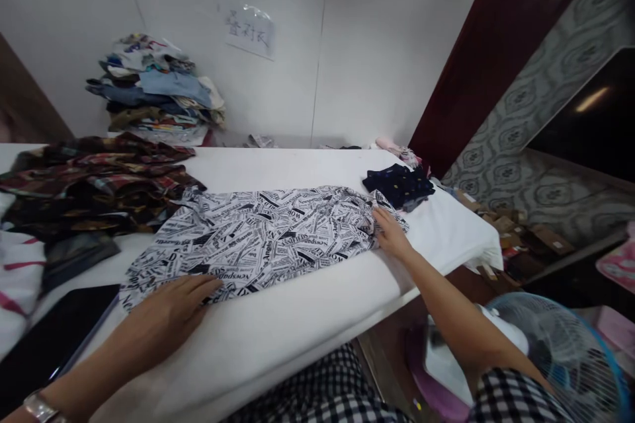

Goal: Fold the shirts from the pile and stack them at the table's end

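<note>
Newsprint-patterned garment (278, 231) lies lengthwise across the white table (278, 337) — black lettering on white, lightly creased.
"Newspaper" and "Angeles" are legible in its print; the wall sign (249, 32) bears handwritten Chinese characters. The left hand (171, 310) rests flat, fingers extended, at the near-left edge; the right hand (390, 231) touches the right end, fingers slightly bent — whether it grips, I cannot tell.

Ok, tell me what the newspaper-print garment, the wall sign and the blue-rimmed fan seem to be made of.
Newspaper-print garment: thin, matte cloth, judging by its soft wrinkles; fibre unclear. Wall sign: probably paper in clear plastic, since its top edge glints. Fan: likely plastic rim, evenly coloured; the grille could be plastic or wire.
</note>
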`<state>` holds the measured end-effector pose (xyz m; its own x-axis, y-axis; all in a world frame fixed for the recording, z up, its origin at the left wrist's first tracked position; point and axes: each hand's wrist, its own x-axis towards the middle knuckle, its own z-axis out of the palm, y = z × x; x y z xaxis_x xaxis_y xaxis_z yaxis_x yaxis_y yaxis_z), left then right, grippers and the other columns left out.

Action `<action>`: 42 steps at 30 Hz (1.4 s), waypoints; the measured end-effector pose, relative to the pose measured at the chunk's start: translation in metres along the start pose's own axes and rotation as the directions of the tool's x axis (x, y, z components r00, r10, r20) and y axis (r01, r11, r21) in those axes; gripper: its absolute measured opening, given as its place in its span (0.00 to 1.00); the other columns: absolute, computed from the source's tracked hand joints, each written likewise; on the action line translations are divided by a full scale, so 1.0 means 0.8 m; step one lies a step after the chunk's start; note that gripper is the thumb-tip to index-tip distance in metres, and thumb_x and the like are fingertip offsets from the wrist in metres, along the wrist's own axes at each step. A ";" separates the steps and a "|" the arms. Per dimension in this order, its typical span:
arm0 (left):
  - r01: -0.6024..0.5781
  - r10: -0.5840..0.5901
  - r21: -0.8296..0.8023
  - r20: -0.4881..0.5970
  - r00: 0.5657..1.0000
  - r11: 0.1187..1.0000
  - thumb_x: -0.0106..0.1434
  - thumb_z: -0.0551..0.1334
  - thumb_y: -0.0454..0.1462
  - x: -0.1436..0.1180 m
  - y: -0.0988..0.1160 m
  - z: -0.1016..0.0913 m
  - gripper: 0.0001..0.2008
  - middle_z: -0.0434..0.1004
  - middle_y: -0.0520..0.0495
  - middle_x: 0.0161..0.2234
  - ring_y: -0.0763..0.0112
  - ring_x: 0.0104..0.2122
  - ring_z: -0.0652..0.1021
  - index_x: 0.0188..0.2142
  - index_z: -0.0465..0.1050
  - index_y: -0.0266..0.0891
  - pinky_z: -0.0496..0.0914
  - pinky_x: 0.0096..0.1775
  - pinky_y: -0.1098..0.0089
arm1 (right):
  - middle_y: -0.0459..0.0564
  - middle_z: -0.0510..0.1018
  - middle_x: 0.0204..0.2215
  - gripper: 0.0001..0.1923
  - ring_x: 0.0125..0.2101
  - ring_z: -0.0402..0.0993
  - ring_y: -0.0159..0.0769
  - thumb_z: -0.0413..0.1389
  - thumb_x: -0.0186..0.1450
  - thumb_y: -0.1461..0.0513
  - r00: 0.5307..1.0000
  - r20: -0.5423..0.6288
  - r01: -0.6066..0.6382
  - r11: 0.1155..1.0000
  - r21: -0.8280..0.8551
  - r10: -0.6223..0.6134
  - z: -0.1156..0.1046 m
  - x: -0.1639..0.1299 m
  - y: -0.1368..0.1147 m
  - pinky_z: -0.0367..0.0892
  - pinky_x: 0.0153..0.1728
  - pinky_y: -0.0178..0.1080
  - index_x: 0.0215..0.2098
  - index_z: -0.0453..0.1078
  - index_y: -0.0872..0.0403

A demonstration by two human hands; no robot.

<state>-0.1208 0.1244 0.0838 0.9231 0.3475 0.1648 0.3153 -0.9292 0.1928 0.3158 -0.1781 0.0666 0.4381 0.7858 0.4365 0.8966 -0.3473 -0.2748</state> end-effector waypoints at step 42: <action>0.293 -0.314 0.194 0.088 0.946 0.936 0.60 0.59 0.42 0.211 -0.079 -0.021 0.20 0.73 0.40 0.54 0.58 0.55 0.71 0.50 0.73 0.40 0.64 0.54 0.65 | 0.51 0.51 0.68 0.32 0.68 0.43 0.47 0.40 0.69 0.44 0.934 0.356 0.025 0.991 -0.133 0.024 0.062 -0.009 -0.045 0.45 0.64 0.60 0.67 0.54 0.48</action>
<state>0.0118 0.2437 0.1162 0.7932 0.6089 0.0107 0.6080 -0.7929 0.0407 0.2772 -0.1460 0.0307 0.4078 0.9080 0.0962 0.9080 -0.3922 -0.1476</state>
